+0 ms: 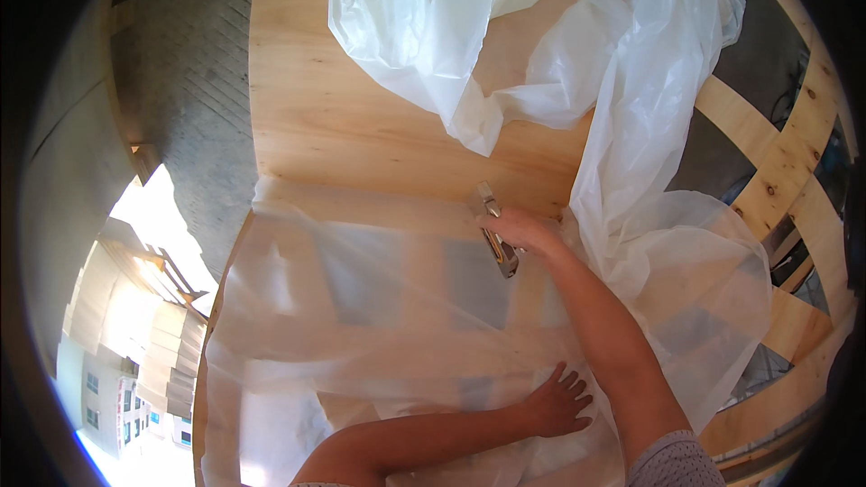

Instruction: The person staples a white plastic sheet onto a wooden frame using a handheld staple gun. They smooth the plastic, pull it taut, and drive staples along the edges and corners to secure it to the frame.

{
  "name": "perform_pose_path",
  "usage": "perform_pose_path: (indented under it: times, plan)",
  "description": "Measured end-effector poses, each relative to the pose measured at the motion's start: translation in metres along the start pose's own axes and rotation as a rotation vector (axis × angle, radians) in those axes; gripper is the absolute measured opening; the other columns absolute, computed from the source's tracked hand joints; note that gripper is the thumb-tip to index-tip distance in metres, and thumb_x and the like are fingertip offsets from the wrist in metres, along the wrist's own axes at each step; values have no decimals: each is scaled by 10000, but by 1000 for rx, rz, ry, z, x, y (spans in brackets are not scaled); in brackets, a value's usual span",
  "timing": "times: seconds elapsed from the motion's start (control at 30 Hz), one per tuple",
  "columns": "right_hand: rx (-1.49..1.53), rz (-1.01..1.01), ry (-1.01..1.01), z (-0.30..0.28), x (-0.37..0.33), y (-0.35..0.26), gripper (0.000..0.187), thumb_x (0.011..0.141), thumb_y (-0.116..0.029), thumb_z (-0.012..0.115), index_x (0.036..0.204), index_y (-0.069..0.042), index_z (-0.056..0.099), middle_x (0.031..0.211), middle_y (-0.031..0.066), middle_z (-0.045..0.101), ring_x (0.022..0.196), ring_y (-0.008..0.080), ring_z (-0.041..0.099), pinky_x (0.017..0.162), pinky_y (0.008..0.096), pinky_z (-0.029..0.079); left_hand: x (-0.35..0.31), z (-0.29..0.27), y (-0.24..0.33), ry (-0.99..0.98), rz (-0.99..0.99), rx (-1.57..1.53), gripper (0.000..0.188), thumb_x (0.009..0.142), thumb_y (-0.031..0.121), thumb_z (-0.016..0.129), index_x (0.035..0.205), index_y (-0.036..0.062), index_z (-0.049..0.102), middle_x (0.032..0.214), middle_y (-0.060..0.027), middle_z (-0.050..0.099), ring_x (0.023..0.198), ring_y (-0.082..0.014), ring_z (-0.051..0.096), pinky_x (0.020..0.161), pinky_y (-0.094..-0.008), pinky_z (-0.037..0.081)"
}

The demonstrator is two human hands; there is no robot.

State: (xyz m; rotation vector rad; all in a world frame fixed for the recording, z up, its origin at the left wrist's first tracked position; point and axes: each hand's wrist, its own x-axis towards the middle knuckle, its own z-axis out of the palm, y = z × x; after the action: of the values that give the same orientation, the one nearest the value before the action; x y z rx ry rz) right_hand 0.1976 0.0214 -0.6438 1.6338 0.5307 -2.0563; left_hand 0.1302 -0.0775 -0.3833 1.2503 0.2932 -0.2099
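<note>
The right hand (520, 228) is closed around a metal staple gun (503, 259), at the near edge of the plywood panel (361, 144); the left hand (556, 404), empty with fingers spread, is over translucent film (271, 280) nearer than the panel (touching or not, I cannot tell); slack film could wrinkle, or tear if the tool drags; timber slats (792, 162) lie right of the panel, grey paving (194, 54) left.

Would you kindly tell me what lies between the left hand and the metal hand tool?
In the head view, only translucent plastic sheeting spans the stretch between the left hand and the metal hand tool; nothing rests on it there.
</note>
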Motion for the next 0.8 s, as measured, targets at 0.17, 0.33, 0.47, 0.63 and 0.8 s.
perform_pose_path:
  times: [0.17, 0.33, 0.47, 0.63, 0.8]
  plan:
    - [-99, 11, 60, 60, 39, -55, 478, 868, -465, 586, 888, 7, 653, 775, 128, 650, 667, 225, 605, 651, 410, 486, -6, -13, -7, 67, 58, -605, 483, 933, 428, 541, 1242, 62, 607, 1322, -186, 551, 1274, -356, 452, 1104, -529, 273]
    - [-179, 32, 205, 75, 49, -49, 467, 851, -458, 611, 865, 5, 673, 778, 150, 668, 707, 262, 648, 678, 397, 501, -8, -27, -1, 138, 76, -620, 459, 913, 399, 579, 1209, 49, 610, 1275, -187, 572, 1220, -362, 485, 1056, -505, 323]
    - [158, -3, 229, 66, 21, -44, 482, 847, -472, 616, 819, 5, 672, 772, 166, 671, 720, 285, 657, 678, 408, 497, -12, -39, 4, 227, 74, -657, 441, 897, 375, 610, 1182, 40, 612, 1236, -188, 589, 1177, -367, 511, 1017, -486, 362]
    - [244, -10, 449, 34, -60, -35, 507, 846, -482, 622, 865, 22, 666, 779, 186, 674, 757, 297, 664, 702, 421, 489, -14, -44, 6, 466, 34, -462, 421, 876, 346, 649, 1150, 28, 614, 1189, -189, 610, 1124, -373, 544, 969, -463, 412]
    - [207, 25, 570, 18, -155, -24, 421, 827, -418, 639, 840, 2, 667, 770, 159, 679, 720, 302, 658, 662, 417, 497, -46, -53, 11, 378, -185, 316, 395, 883, 374, 601, 1072, 29, 620, 1027, -155, 636, 993, -300, 590, 862, -429, 442]
